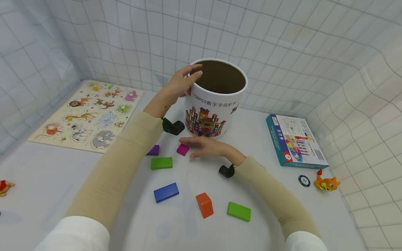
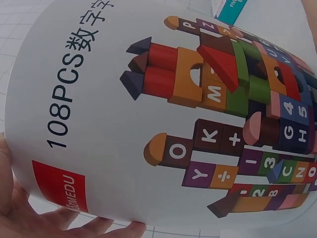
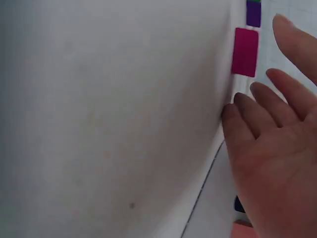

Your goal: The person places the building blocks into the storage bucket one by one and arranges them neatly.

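A large white bucket (image 1: 213,104) with printed toy-block pictures stands upright on the table, its dark mouth facing up. My left hand (image 1: 180,82) holds it at the left rim, some fingers over the edge and others outside. In the left wrist view, fingers (image 2: 114,230) lie along the bucket's printed wall (image 2: 99,134). Low at the bucket's front, my right hand (image 1: 207,146) has its fingers extended, beside a magenta block (image 1: 183,149). The right wrist view shows the fingertips (image 3: 229,111) at the bucket's lower edge; contact is hard to tell.
Purple (image 1: 153,150), green (image 1: 161,163), blue (image 1: 166,192), orange (image 1: 205,205) and another green block (image 1: 239,211) lie in front. An animal puzzle board (image 1: 88,116) is at left. A boxed toy (image 1: 296,141), round token (image 1: 304,180) and orange figurine (image 1: 327,183) are at right.
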Available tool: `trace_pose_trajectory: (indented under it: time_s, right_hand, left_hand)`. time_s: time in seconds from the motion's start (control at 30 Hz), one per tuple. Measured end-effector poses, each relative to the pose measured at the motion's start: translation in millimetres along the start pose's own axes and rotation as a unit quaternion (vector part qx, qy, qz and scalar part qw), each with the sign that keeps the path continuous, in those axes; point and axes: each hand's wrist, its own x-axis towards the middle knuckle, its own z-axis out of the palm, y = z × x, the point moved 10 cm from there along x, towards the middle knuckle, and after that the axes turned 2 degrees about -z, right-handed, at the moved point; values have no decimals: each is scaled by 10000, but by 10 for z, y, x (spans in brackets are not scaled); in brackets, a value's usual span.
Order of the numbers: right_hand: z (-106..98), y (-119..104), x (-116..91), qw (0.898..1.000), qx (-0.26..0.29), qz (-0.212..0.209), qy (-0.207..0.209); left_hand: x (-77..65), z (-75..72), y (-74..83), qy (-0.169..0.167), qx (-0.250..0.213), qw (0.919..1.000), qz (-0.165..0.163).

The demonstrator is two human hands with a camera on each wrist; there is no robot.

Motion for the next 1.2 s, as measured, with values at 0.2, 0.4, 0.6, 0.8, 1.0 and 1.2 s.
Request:
trace_pose_trajectory:
  time_s: [0.2,0.4,0.6,0.8,1.0,1.2]
  right_hand:
    - [61,61,129,9974,-646,-192,-242]
    - [26,33,130,9952,-971,96,-1]
    - [-106,-452,-159,9999,52,-80,62]
    - [-978,-1213,-536,9851,795,-1009,1145]
    - [-1901,-1029,-642,9492,885,-175,3014]
    - [-2153,-806,-478,9523,-512,876,2878]
  left_hand:
    - [7,16,21,1,63,10000,44]
    - [-10,15,18,15,-5,10000,14]
    - [-31,51,-2,-11,71,10000,-16]
    - [-17,5,23,15,23,10000,25]
    - [-7,-13,-10,48,-21,10000,-68]
    - [-17,-27,-7,31,-65,10000,-10]
